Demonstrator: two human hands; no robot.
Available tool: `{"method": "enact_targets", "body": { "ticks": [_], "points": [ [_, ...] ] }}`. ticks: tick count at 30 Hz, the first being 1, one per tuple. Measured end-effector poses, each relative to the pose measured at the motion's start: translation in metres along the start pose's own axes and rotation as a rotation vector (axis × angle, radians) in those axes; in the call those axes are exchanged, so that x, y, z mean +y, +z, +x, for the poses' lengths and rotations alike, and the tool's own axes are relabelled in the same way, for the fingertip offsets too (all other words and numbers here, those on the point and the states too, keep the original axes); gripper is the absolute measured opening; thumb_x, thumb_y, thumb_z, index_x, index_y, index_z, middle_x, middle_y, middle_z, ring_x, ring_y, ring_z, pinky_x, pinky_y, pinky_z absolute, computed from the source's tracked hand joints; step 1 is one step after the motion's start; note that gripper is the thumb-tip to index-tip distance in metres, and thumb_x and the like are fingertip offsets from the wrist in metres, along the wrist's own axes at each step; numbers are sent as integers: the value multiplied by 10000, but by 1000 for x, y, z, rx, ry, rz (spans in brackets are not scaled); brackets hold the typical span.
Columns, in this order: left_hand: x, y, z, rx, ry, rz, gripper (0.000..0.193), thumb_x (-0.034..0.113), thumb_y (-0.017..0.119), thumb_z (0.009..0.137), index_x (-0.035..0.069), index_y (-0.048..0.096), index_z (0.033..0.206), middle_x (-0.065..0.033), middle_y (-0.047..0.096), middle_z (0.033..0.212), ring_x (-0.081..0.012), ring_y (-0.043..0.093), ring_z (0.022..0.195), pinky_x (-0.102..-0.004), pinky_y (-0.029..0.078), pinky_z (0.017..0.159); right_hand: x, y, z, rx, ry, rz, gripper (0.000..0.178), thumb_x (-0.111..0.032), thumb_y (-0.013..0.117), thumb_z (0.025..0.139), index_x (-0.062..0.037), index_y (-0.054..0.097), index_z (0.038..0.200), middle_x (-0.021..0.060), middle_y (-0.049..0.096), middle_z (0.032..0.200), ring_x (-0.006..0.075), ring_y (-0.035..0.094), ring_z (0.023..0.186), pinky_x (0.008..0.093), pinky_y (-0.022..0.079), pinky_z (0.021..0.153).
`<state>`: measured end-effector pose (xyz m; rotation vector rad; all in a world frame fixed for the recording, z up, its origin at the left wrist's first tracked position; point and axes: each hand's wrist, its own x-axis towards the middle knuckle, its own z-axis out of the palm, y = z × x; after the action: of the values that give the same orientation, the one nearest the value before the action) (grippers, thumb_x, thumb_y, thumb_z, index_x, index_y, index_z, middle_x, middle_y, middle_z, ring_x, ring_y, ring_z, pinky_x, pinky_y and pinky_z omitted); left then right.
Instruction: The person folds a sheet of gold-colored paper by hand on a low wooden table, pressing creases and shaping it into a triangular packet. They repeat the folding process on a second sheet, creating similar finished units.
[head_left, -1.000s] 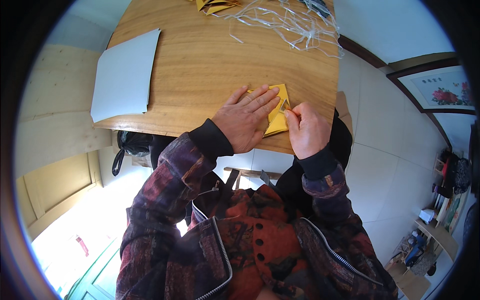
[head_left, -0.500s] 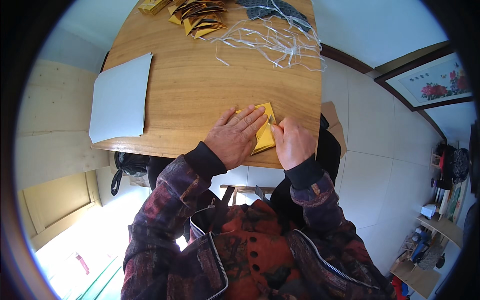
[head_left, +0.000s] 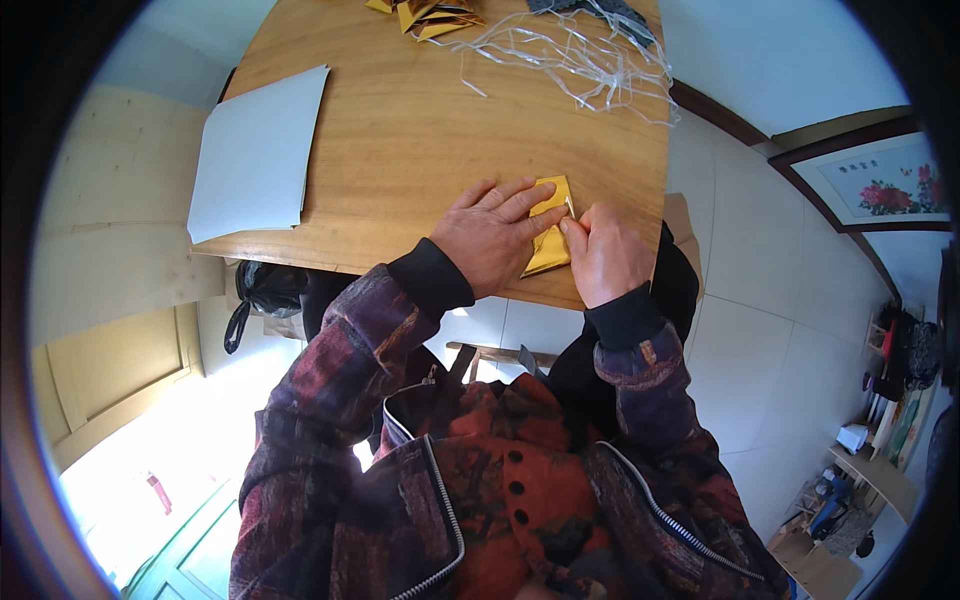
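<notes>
A small flat piece of folded gold paper [head_left: 551, 250] lies near the front edge of the wooden table [head_left: 420, 150]. My left hand [head_left: 487, 238] rests flat over its left part, with the fingers stretched out and apart. At the paper's right side my right hand [head_left: 613, 255] is closed, thumb and fingertips pinched together. A thin, pale, shiny sliver shows at those fingertips; whether it is a tool or a strip, I cannot make out. The left part of the paper is hidden under my left hand.
White sheets [head_left: 255, 160] lie stacked at the table's left. Folded gold pieces [head_left: 437, 17], tangled clear plastic strips [head_left: 585, 60] and a dark grey textured piece [head_left: 605, 14] lie toward the far side. A black plastic bag [head_left: 268, 290] is below the table's left edge.
The view has shifted, so the table sits higher in the picture. The pinched right fingertips have moved up along the paper's right side. My left hand still presses the paper, its fingers slightly more spread.
</notes>
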<state>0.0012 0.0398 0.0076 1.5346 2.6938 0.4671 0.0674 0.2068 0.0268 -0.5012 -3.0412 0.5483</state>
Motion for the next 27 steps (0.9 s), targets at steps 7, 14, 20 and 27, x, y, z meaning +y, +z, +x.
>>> {"method": "enact_targets", "body": {
  "ticks": [7,14,20,27],
  "points": [
    [-1,3,-2,15,4,-7,440,159,522,912,181,520,1351,-53,451,1437,-228,388,1359,-420,301,1104,3,0,-1,34,-10,57,234,-318,637,889,-92,591,848,153,662,740,364,656,709,477,499,595],
    [0,3,0,9,6,15,452,149,503,913,178,500,1364,-54,453,1436,-230,384,1361,-431,296,1104,7,7,-2,103,-44,123,182,-248,663,869,-94,580,823,150,640,700,369,632,670,480,478,584],
    [3,0,1,-28,-14,36,489,163,516,905,191,477,1391,-56,448,1440,-243,388,1353,-434,303,1097,5,5,-2,95,-35,120,188,-255,664,866,-94,576,823,146,642,699,370,633,676,481,477,589],
    [5,-4,2,-57,-20,57,508,162,528,895,204,475,1399,-57,432,1449,-258,384,1352,-436,311,1089,4,5,0,43,-9,77,217,-293,643,877,-89,575,852,151,657,731,368,650,710,490,490,595]
  ]
}}
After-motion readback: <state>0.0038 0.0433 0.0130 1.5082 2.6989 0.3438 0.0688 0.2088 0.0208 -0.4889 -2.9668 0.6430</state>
